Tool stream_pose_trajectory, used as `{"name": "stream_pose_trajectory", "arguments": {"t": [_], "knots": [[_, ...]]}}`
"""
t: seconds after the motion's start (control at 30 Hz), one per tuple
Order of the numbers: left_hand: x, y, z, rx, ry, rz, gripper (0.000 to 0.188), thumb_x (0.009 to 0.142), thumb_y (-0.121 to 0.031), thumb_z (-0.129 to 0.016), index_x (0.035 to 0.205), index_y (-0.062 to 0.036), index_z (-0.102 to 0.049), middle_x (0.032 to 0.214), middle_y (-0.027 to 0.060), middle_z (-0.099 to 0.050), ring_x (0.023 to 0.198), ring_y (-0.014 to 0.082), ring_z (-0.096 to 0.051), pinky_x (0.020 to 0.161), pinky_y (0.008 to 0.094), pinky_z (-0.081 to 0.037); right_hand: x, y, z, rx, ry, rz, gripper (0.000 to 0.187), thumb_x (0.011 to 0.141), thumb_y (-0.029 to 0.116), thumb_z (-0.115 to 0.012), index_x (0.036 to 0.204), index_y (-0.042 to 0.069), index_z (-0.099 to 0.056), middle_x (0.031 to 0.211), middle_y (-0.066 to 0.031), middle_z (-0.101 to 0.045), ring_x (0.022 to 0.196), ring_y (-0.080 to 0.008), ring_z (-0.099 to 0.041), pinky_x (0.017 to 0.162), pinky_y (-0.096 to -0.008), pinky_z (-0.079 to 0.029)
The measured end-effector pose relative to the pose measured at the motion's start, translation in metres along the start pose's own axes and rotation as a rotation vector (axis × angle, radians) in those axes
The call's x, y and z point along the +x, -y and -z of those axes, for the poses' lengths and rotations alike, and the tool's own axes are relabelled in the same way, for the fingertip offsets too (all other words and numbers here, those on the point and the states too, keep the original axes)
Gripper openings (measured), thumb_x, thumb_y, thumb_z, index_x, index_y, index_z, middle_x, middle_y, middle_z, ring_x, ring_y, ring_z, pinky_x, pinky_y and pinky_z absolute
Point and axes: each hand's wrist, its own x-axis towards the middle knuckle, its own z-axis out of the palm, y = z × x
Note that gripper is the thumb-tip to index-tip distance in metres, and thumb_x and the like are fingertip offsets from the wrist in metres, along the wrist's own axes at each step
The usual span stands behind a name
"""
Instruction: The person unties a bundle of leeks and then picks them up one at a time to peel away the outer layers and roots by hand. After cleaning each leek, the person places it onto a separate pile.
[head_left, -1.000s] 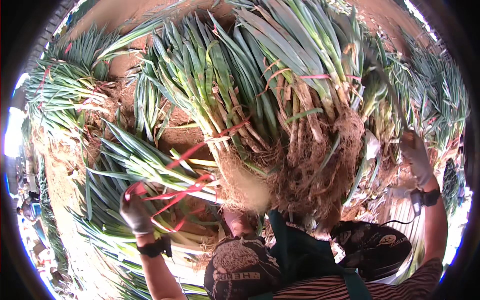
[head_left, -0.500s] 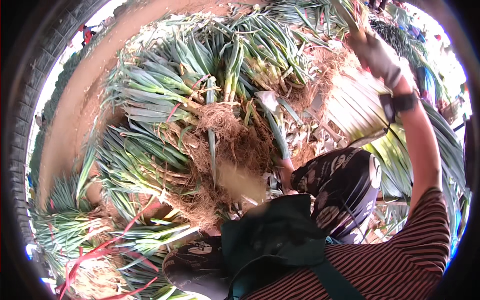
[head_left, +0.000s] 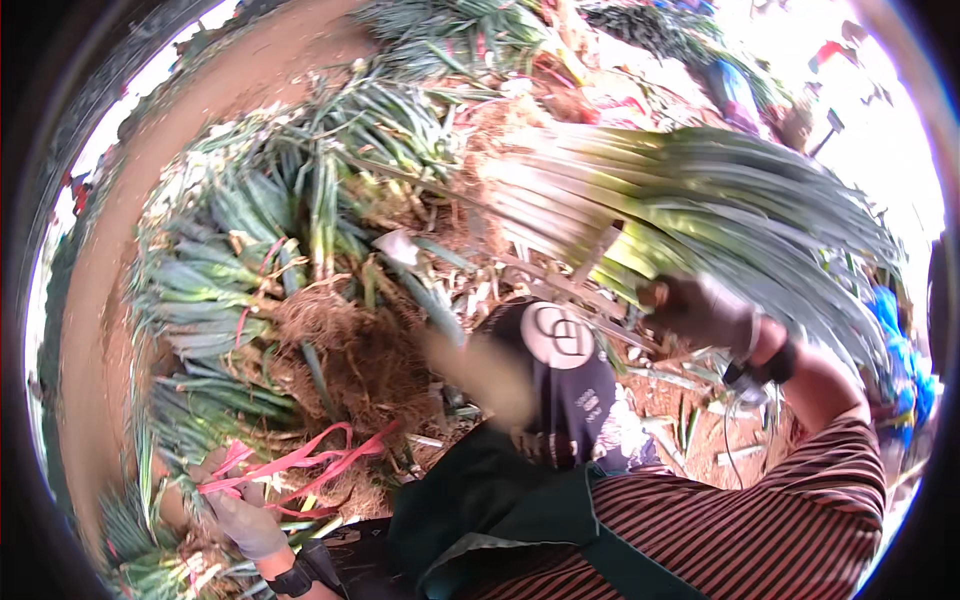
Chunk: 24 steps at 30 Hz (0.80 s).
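My left hand [head_left: 245, 522], in a pale glove, is closed around pink-red ribbon strips [head_left: 300, 462] at the lower left, beside bundled leeks [head_left: 215, 305] with brown tangled roots [head_left: 330, 310]. My right hand [head_left: 705, 315], gloved too, is blurred by motion; its fingers look bent, and whether they hold anything does not show. It is over a wooden frame [head_left: 600, 250], just short of a broad row of long leeks [head_left: 590, 170], whose pale ends point left and green leaves right.
A blurred tan shape [head_left: 485, 375] crosses the view before my knee [head_left: 560, 340]. More leek heaps [head_left: 460, 35] lie at the back. Blue plastic [head_left: 900, 350] is at the far right. A dirt path [head_left: 110, 270] curves along the left, and leaf scraps litter the ground.
My right hand has come down and nearer from the far right, where it was by some leek stalks. My left hand now shows at the lower left with the ribbon. The view has swung right.
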Motion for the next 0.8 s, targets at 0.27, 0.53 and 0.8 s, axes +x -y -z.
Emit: {"name": "stream_pose_trajectory", "arguments": {"t": [0.27, 0.53, 0.8], "knots": [[0.013, 0.0, -0.051, -0.294, -0.048, 0.302, 0.053, 0.1, -0.05, -0.037, 0.116, -0.0025, -0.055, 0.105, 0.0048, -0.06, 0.089, 0.0116, -0.054, 0.069, 0.0207, -0.042, -0.222, -0.226, -0.172, -0.209, 0.108, -0.791, 0.032, 0.083, 0.04, -0.063, 0.095, 0.011, -0.066, 0.081, -0.0158, -0.068, 0.078, -0.034, -0.067, 0.07, -0.0439, -0.052], [-0.004, -0.021, -0.059, -0.164, 0.151, -0.038, 0.041, 0.099, -0.036, -0.042, 0.112, -0.0007, -0.059, 0.108, 0.0092, -0.063, 0.094, 0.0191, -0.06, 0.078, 0.0265, -0.047, -0.144, -0.223, -0.19, -0.283, 0.222, -0.643, 0.057, 0.083, 0.037, -0.066, 0.126, 0.005, -0.047, 0.122, -0.0236, -0.057, 0.106, -0.042, -0.058, 0.086, -0.0462, -0.049], [0.001, -0.129, -0.107, -0.376, 0.291, 0.011, 0.028, 0.099, -0.029, -0.051, 0.104, -0.0026, -0.061, 0.107, 0.0062, -0.061, 0.092, 0.0125, -0.059, 0.076, 0.0252, -0.048, 0.012, 0.032, -0.045, 0.841, -0.445, 0.316, 0.04, 0.089, 0.023, -0.069, 0.119, -0.001, -0.056, 0.108, -0.0085, -0.064, 0.098, -0.0178, -0.061, 0.09, -0.0313, -0.047]]}}
